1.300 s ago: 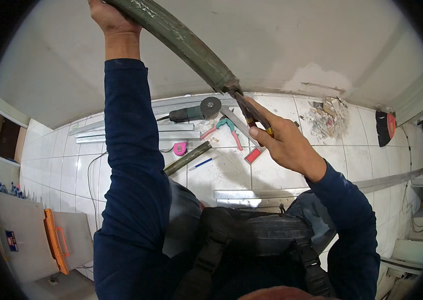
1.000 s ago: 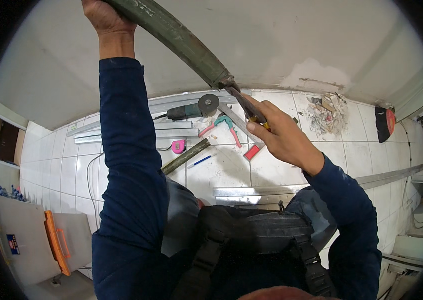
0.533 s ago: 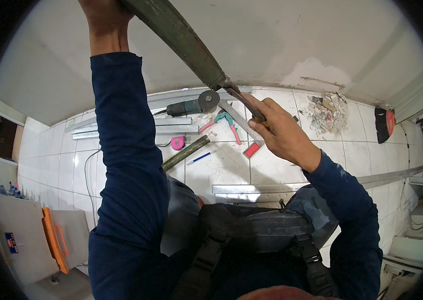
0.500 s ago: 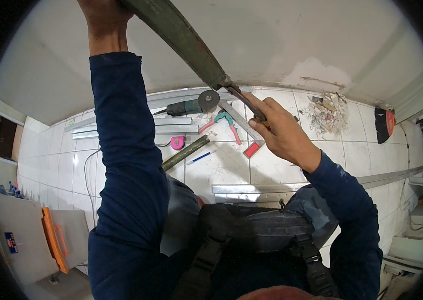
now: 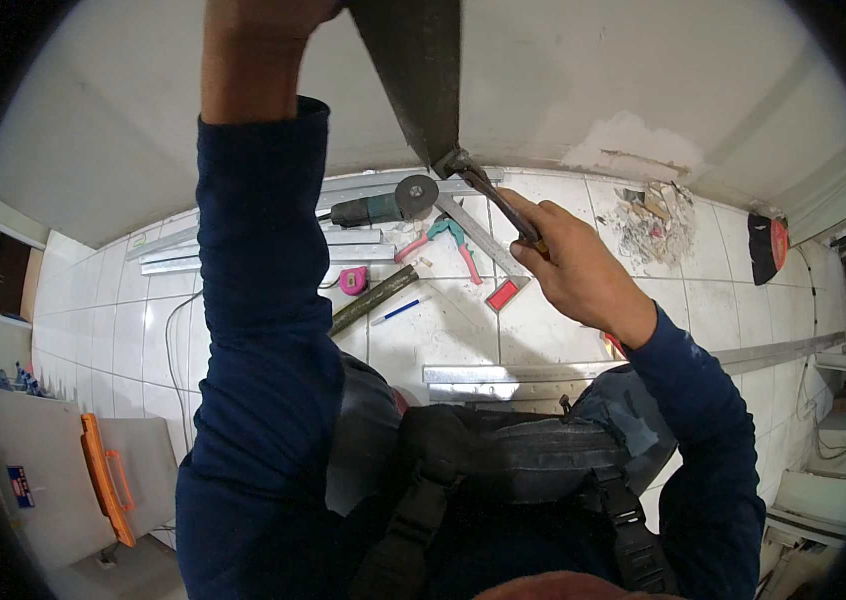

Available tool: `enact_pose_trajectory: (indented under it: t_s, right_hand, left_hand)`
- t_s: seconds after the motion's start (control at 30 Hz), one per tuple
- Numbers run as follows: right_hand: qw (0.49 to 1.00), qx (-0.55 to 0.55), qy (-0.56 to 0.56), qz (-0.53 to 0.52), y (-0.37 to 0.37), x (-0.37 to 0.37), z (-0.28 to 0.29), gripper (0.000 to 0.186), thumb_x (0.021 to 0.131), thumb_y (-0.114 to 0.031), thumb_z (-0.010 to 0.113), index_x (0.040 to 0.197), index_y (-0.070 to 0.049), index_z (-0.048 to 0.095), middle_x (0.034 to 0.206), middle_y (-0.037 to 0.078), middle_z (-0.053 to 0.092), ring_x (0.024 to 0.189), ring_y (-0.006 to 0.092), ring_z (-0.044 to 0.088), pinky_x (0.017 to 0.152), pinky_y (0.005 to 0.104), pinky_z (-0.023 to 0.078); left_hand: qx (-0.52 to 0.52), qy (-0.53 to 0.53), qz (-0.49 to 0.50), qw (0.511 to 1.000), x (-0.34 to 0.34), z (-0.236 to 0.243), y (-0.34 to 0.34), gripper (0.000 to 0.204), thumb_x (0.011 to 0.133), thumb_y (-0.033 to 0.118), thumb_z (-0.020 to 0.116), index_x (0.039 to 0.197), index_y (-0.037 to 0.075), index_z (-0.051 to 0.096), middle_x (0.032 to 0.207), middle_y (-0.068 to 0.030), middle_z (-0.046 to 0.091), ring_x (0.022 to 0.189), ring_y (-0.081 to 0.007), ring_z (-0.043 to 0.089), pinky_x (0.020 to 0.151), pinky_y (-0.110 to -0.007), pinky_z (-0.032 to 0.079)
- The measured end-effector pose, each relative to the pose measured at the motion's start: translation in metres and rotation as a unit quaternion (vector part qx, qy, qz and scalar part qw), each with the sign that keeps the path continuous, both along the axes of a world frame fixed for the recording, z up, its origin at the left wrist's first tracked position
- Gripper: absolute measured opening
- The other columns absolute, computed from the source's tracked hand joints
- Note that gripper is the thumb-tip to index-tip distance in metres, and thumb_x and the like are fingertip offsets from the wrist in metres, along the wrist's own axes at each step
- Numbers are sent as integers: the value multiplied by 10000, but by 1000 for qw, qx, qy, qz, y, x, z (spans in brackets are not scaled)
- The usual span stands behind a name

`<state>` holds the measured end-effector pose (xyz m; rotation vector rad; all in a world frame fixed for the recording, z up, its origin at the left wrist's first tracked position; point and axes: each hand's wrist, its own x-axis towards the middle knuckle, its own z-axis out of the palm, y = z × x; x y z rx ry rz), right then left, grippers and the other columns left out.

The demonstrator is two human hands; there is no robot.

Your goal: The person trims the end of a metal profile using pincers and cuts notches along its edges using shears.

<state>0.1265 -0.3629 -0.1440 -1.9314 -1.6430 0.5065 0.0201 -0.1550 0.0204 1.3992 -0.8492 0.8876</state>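
My left hand point(image 5: 288, 18) is raised at the top edge, partly out of the picture, and closed on a long dark green-grey metal channel point(image 5: 413, 70). The channel slopes down toward the middle of the view, its broad face turned to me. At its lower end the jaws of a pair of dark pliers point(image 5: 498, 192) are on the metal corner. My right hand point(image 5: 583, 262) wraps round the pliers' handles, which show a bit of yellow. The upper part of the channel and most of my left fingers are out of view.
On the white tiled floor lie an angle grinder point(image 5: 383, 207), pink-and-green snips point(image 5: 446, 240), a try square point(image 5: 483, 238), a pink tape measure point(image 5: 353, 280), a green metal piece point(image 5: 375, 298), a blue pen point(image 5: 395, 312) and silver profiles point(image 5: 503, 374). Rubble point(image 5: 655, 225) lies by the wall.
My left hand has moved right, and the channel has swung steeper and turned its broad face toward me. The pliers stay at its lower end; my right hand has shifted slightly right.
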Motion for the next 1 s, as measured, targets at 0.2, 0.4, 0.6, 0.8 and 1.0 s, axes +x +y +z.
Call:
enact_pose_trajectory:
  t_s: [0.2,0.4,0.6,0.8,1.0]
  right_hand:
    - [999,-41,20,-20,-4,3,11,566,931,-74,598,1479,-86,457,1034,240,642,955,397,638,873,457,497]
    - [999,-31,-27,-29,-1,53,20,514,890,-124,609,1390,-25,539,1047,300,679,969,447,663,877,458,522]
    - [993,-96,45,-44,2,31,11,422,885,-113,599,1287,14,602,895,263,687,830,405,669,779,459,518]
    - [991,-83,96,-36,-5,49,-27,341,921,-169,631,1208,16,630,806,203,676,746,328,656,739,421,506]
    - [983,-34,179,27,10,36,-29,334,941,-217,644,1209,-16,631,769,123,652,682,221,597,680,379,480]
  left_hand:
    - [199,-27,203,958,15,-7,-21,422,826,250,710,1153,-3,624,878,-103,699,734,-189,682,672,-339,581]
    - [197,-8,132,971,43,-24,-80,585,637,126,780,1185,-2,622,975,-73,697,852,-138,634,776,-296,501]
    - [174,140,222,949,51,-23,-35,471,765,206,842,1145,12,642,914,-75,675,746,-129,636,658,-303,527]
    - [-62,49,248,966,42,-16,11,634,1030,587,378,1149,-10,553,702,-63,609,511,-130,617,435,-269,539]
    - [-255,73,68,962,-35,-11,185,528,1031,504,478,1199,13,578,786,-61,607,610,-163,626,531,-308,556]
